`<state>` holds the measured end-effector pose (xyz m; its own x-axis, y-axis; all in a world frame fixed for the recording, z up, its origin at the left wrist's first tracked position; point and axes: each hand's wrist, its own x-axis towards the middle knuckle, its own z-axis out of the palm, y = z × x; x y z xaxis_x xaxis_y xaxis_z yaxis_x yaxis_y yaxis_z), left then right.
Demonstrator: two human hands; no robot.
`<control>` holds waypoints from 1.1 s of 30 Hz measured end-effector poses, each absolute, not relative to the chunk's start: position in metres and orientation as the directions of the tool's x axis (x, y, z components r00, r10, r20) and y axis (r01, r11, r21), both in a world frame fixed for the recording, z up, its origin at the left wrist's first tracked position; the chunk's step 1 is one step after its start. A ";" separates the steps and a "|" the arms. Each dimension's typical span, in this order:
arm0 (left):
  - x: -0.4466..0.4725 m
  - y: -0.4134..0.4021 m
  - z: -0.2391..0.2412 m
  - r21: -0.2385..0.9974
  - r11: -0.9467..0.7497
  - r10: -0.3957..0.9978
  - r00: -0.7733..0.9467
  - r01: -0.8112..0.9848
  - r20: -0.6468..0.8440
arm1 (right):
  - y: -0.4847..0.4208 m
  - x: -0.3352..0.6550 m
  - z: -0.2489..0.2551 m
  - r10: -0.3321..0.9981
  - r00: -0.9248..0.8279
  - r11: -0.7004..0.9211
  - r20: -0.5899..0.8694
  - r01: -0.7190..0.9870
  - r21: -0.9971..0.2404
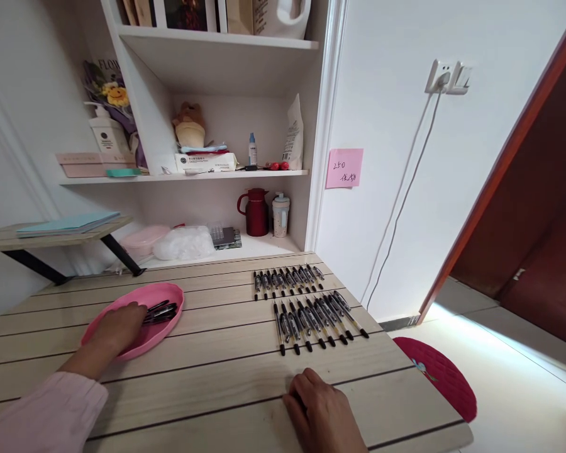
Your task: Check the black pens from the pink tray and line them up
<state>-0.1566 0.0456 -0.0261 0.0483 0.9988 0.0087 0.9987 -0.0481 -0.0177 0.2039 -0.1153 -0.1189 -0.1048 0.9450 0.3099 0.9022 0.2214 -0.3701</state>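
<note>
Faced a pale wood-grain desk (193, 390) scored with dark parallel lines, spreading from four o'clock round to eight. Saw past its far edge, at eleven o'clock, a white built-in shelf unit (217, 38), and towards three o'clock a white wall (382, 126) ending at a red-brown door frame (495, 157). Found at nine o'clock a small wood-topped riser (0, 241) on black legs, carrying a light blue booklet (70, 223). Noticed near the centre, on the lowest shelf, a dark red handled jug (257, 214) beside a cream speckled cup (280, 217).

Read a handwritten "250" on a square pink paper note (344, 168) at two o'clock, above characters not made out. Read "FLOW", cut short, on dark bouquet wrapping (109, 64) at ten.

Had the left hand (117, 328) at eight o'clock inside an oval pink plastic tray (165, 290), fingers among glossy black pen parts (163, 311); could not tell their grip. Rested the right hand (323, 406) near six on the desk, fingers loosely bent, undersides hidden; could not tell their closure. Saw beyond it, at five, slim clear-and-black pens in a far row (290, 275) and a near row (321, 322), the latter close to the right-hand edge. Saw broad bare boards between tray and rows, and past that edge, at four, a rounded quilted crimson seat (443, 377).
</note>
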 end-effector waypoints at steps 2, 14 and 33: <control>-0.155 0.041 -0.025 -0.066 -0.029 0.999 0.032 0.997 0.031 | -0.115 0.204 -0.119 0.944 -0.108 0.224 0.313 0.905 -0.361; -0.076 -0.012 0.011 0.737 -0.127 0.991 0.119 0.664 0.064 | -0.109 0.201 -0.094 0.960 -0.105 0.251 0.259 0.733 -0.632; 0.059 -0.035 -0.080 0.986 0.147 0.931 0.349 -0.083 -0.110 | -0.010 0.177 -0.087 0.974 0.105 0.194 0.202 0.080 -0.978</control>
